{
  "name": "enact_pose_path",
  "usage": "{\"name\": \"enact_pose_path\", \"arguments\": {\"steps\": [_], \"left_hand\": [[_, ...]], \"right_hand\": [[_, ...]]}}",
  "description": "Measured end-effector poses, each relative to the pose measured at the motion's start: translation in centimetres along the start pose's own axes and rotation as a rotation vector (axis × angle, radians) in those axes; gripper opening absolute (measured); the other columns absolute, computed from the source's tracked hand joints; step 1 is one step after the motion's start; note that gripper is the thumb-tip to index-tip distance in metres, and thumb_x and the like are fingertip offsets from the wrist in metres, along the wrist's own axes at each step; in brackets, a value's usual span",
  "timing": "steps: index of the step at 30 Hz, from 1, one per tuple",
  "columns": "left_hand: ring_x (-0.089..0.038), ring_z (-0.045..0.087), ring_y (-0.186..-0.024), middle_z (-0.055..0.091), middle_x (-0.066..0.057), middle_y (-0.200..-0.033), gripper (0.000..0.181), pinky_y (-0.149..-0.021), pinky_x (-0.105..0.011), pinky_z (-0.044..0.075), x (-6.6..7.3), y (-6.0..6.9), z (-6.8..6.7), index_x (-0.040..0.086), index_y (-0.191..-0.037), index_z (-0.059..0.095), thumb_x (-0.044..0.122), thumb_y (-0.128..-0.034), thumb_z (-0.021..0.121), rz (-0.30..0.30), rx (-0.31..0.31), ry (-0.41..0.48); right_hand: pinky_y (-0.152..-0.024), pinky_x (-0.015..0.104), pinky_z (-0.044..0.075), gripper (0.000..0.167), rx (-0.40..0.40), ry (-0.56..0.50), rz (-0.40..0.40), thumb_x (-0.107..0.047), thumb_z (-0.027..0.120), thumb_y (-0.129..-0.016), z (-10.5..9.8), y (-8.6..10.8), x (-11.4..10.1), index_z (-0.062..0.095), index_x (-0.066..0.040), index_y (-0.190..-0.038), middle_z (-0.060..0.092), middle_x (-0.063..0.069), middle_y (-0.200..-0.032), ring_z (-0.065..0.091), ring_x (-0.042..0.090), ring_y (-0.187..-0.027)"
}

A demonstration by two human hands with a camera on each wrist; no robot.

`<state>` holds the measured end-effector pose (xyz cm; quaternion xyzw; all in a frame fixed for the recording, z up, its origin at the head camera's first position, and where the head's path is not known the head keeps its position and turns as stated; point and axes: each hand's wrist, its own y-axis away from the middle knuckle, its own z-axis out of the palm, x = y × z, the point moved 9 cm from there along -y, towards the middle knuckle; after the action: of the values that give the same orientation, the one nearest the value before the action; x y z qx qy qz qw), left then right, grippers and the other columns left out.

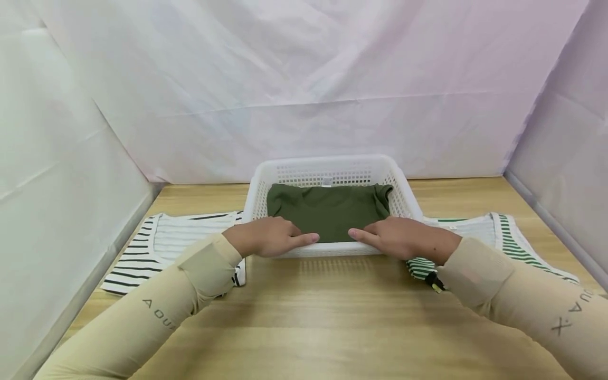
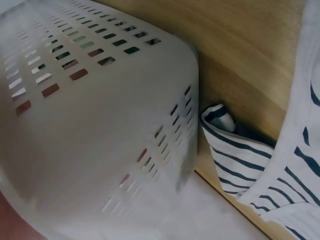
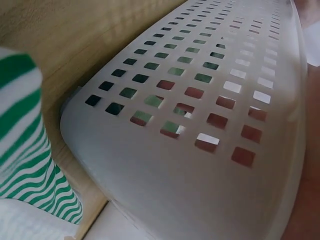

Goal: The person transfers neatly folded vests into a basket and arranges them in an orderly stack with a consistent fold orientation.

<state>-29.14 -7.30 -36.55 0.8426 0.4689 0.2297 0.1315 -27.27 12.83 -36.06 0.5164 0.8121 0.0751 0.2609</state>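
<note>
Left hand point(image 1: 267, 236) and right hand point(image 1: 401, 236) rest over the near rim of the white plastic basket point(image 1: 328, 252), thumbs extended, fingers too hidden for me to tell their grip; black-striped garment point(image 1: 135, 256) to its left, green-striped garment point(image 1: 515, 240) to its right; folded dark-green garment point(image 1: 332, 208) inside.

Your head view: high, facing 12 o'clock and down over the counter point(image 1: 332, 316). Your wrist views: close up, basket point(image 1: 328, 250) toward 9 o'clock in left, 3 o'clock in right; all three share it.
</note>
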Motion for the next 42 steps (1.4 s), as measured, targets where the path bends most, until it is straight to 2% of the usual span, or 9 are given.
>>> {"name": "enact_pose_path", "arguments": {"steps": [6,10,15,18,20,25,29,34,42], "left_hand": [[-0.016,0.064,-0.12,0.069,0.006,-0.128,0.076,-0.105,-0.04,0.047,-0.2,-0.2,0.1,0.024,-0.127,0.07,0.077,-0.0954,0.025,0.01,0.059,0.009],[-0.012,0.069,-0.102,0.074,0.01,-0.109,0.065,-0.093,-0.038,0.052,0.3,-0.2,-0.1,0.025,-0.113,0.075,0.069,-0.0993,0.03,0.076,0.159,-0.016],[-0.005,0.065,-0.078,0.071,0.017,-0.089,0.042,-0.076,-0.034,0.05,1.8,1.2,-1.8,0.028,-0.093,0.073,0.054,-0.1028,0.042,0.209,0.409,-0.099],[-0.007,0.067,-0.083,0.072,0.016,-0.094,0.033,-0.078,-0.034,0.049,2.9,3.1,-3.3,0.028,-0.096,0.074,0.047,-0.1022,0.048,0.265,0.594,-0.135],[-0.01,0.068,-0.084,0.073,0.012,-0.093,0.028,-0.078,-0.035,0.049,3.8,4.8,-4.2,0.024,-0.097,0.075,0.041,-0.1012,0.053,0.316,0.721,-0.139],[-0.01,0.063,-0.072,0.07,0.009,-0.08,0.02,-0.068,-0.031,0.046,6.3,9.4,-5.3,0.018,-0.086,0.073,0.027,-0.0955,0.058,0.517,1.003,-0.127],[-0.008,0.058,-0.064,0.067,0.01,-0.072,0.021,-0.061,-0.026,0.043,7.9,11.4,-4.3,0.017,-0.077,0.072,0.022,-0.0928,0.058,0.643,1.097,-0.141],[-0.003,0.054,-0.061,0.065,0.013,-0.07,0.021,-0.058,-0.021,0.04,8.5,11.6,-2.3,0.02,-0.076,0.071,0.022,-0.093,0.059,0.675,1.057,-0.13],[0.001,0.056,-0.062,0.064,0.017,-0.071,0.019,-0.064,-0.022,0.046,8.1,10.9,0.1,0.023,-0.077,0.069,0.026,-0.0936,0.06,0.643,0.948,-0.088]], "right_hand": [[-0.106,0.056,0.041,0.077,0.039,-0.002,0.0,-0.07,0.024,-0.1,0.0,0.0,0.1,0.06,-0.014,-0.139,0.061,0.009,-0.14,0.058,0.033,-0.129],[-0.088,0.044,0.05,0.057,0.159,0.0,-0.07,-0.062,0.035,-0.102,-0.7,0.4,0.0,0.071,-0.018,-0.113,0.071,-0.001,-0.105,0.067,0.017,-0.095],[-0.069,0.032,0.049,0.019,0.525,0.022,-0.194,-0.029,0.056,-0.103,-4.9,3.7,0.4,0.07,-0.022,-0.091,0.065,-0.011,-0.083,0.057,0.006,-0.073],[-0.059,0.027,0.042,0.022,0.711,0.01,-0.139,-0.021,0.056,-0.102,-7.2,6.5,2.7,0.066,-0.019,-0.082,0.059,-0.007,-0.072,0.049,0.008,-0.061],[-0.054,0.027,0.037,0.027,0.752,0.01,-0.064,-0.022,0.052,-0.103,-7.9,7.7,5.1,0.063,-0.018,-0.079,0.054,-0.005,-0.065,0.045,0.009,-0.056],[-0.054,0.03,0.036,0.027,0.538,0.068,0.139,-0.025,0.049,-0.102,-6.0,7.3,12.1,0.064,-0.01,-0.085,0.053,-0.001,-0.065,0.045,0.014,-0.057],[-0.056,0.032,0.039,0.036,0.3,0.159,0.229,-0.038,0.053,-0.1,-2.8,6.0,16.4,0.064,-0.005,-0.094,0.057,-0.001,-0.07,0.05,0.015,-0.062],[-0.058,0.031,0.037,0.057,0.148,0.16,0.265,-0.064,0.056,-0.093,0.0,5.8,19.2,0.057,-0.007,-0.093,0.053,0.0,-0.073,0.049,0.016,-0.067],[-0.058,0.03,0.033,0.056,0.086,0.102,0.282,-0.067,0.059,-0.089,1.7,6.4,19.7,0.051,-0.011,-0.086,0.047,0.001,-0.07,0.046,0.016,-0.065]]}}
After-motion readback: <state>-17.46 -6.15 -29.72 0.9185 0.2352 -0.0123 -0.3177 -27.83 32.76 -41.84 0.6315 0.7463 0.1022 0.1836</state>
